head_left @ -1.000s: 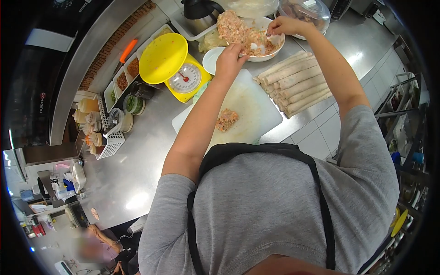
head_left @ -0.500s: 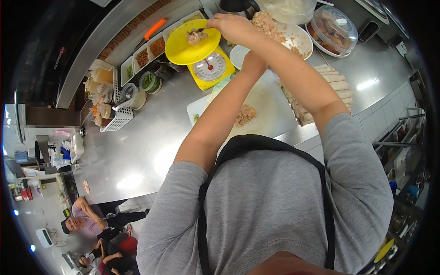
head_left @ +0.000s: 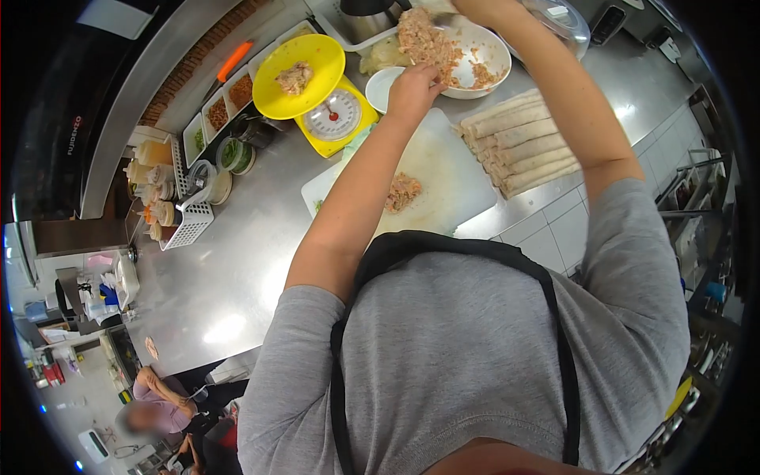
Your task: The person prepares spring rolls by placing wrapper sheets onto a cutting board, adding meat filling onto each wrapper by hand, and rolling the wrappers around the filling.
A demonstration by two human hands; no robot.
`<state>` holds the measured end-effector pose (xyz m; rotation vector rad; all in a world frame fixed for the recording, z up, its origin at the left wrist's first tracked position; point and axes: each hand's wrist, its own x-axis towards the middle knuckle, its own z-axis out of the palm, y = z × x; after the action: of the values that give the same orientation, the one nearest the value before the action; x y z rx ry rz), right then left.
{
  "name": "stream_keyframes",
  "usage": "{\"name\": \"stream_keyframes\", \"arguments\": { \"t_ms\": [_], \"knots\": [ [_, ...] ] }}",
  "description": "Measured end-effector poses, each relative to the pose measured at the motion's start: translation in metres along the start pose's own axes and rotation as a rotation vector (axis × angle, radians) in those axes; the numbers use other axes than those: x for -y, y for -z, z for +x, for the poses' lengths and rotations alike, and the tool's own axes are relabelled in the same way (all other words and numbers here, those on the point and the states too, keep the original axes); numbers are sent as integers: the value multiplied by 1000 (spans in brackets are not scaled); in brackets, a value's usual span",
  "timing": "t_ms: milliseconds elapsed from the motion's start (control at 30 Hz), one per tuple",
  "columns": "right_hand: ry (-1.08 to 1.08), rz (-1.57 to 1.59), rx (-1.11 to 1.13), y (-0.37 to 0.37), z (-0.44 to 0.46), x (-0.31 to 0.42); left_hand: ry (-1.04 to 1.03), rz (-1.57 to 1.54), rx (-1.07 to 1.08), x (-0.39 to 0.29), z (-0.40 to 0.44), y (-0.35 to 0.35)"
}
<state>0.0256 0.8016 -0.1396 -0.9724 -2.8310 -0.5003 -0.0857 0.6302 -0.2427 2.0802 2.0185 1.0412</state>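
My left hand (head_left: 416, 93) has its fingers curled together at the near left rim of a white bowl (head_left: 497, 79), apparently gripping it. Minced filling (head_left: 427, 39) is heaped over the bowl's left side, with more smeared inside. My right hand (head_left: 480, 9) is at the top edge beyond the bowl, its fingers cut off from view. To the left, a yellow kitchen scale (head_left: 334, 119) bears a yellow dish (head_left: 323, 87) with a lump of minced filling (head_left: 294, 77). Another portion of filling (head_left: 403, 192) lies on the white cutting board (head_left: 451, 190). A small white dish (head_left: 380, 85) sits beside my left hand.
Rows of pale rolls (head_left: 518, 146) lie right of the board. A lidded container (head_left: 558, 24) stands at the upper right. Left are ingredient trays (head_left: 214, 113), a jar of greens (head_left: 236, 156) and a basket of bottles (head_left: 190, 226). People (head_left: 162, 404) are beyond the steel counter (head_left: 198, 293).
My right hand has left the yellow dish and moved right, past the white bowl. My left hand has moved up to the bowl's rim. The view has shifted, and my arms no longer cross.
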Motion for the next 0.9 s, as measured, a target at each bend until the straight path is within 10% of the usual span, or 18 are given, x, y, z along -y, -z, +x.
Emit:
{"name": "stream_keyframes", "arguments": {
  "t_ms": [167,233,900],
  "knots": [
    [7,-41,191,-5,-42,-39,-141,82,-90,1,3,-2],
    [28,490,553,12,-50,-36,-124,40,-116,6,0,-5],
    [242,266,262,-39,-56,-17,-122,125,-33,6,2,-4]
  ]
}}
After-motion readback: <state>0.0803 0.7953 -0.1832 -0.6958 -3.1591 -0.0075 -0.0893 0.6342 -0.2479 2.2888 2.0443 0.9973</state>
